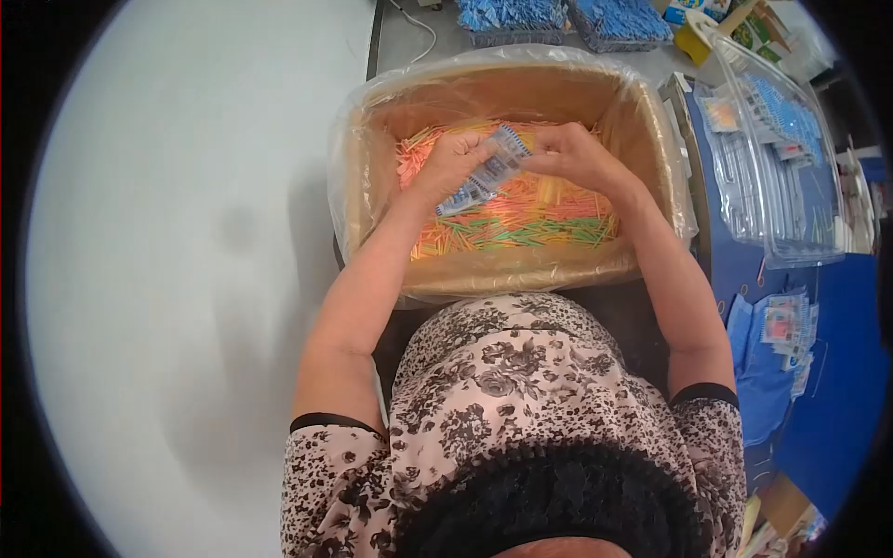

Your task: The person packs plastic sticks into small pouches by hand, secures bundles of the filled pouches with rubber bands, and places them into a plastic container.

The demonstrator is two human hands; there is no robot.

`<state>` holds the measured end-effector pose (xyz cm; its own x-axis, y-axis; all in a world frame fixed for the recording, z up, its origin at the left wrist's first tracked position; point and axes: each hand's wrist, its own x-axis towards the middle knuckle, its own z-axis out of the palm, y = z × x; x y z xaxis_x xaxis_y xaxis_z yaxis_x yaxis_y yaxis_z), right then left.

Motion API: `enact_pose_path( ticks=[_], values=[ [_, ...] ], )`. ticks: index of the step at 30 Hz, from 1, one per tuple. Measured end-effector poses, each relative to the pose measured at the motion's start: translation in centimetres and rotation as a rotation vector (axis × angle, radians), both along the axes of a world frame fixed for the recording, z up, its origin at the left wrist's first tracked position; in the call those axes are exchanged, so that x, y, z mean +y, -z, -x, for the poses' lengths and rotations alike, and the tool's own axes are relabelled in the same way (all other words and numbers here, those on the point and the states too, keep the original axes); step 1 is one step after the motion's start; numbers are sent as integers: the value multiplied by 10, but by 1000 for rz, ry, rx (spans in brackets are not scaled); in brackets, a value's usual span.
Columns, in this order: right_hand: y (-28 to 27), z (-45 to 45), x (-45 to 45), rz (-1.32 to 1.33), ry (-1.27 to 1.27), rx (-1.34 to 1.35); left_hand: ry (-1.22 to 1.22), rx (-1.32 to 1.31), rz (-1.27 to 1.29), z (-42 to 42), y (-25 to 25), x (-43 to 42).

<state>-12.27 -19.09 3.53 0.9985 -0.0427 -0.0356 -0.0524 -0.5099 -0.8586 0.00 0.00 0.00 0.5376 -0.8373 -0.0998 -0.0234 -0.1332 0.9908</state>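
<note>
Over a plastic-lined cardboard box [512,279], my left hand [453,163] grips a strip of clear packets with blue print [502,160], whose lower part hangs below the fingers. My right hand [574,155] is closed at the upper right edge of the strip, fingers pinched together; what lies between them is too small to make out. Beneath both hands, many thin sticks [549,228] in orange, pink, yellow and green cover the bottom of the box.
Blue sticks fill two clear trays [516,23] behind the box. On the right, a clear plastic bin [767,167] holds packets, with more packets [786,325] on blue material nearer me. A white wall [186,232] stands left.
</note>
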Motion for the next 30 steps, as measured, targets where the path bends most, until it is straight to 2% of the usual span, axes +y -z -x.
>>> enact_pose_path(
  ticks=[3, 6, 9, 10, 13, 14, 16, 21, 24, 30],
  values=[
    [-14, 22, 0, 112, 24, 47, -108, -58, 17, -2, 8, 1],
    [-17, 51, 3, 226, 7, 134, -97, 21, 203, 2, 8, -3],
    [-5, 69, 10, 651, -264, 99, -70, 35, 189, 6, 1, -3],
    [-8, 68, 7, 659, -269, 105, -54, 37, 176, 7, -2, -3],
    [-40, 56, 7, 53, 176, -13, -56, 43, 149, 11, -6, -2],
    [-44, 49, 5, 53, 179, -9, -49, 37, 129, 13, -8, -2],
    [-50, 32, -1, -183, 281, -109, -34, 33, 111, 15, -12, -3],
    [-39, 5, 4, -78, 296, -167, -9, 37, 92, 17, -9, -5],
    [-34, -1, 7, 112, 336, -224, 20, 50, 99, 17, -7, -5],
    [-35, -7, 19, 266, 362, -321, 36, 138, 137, 15, 0, -5]
  ],
)
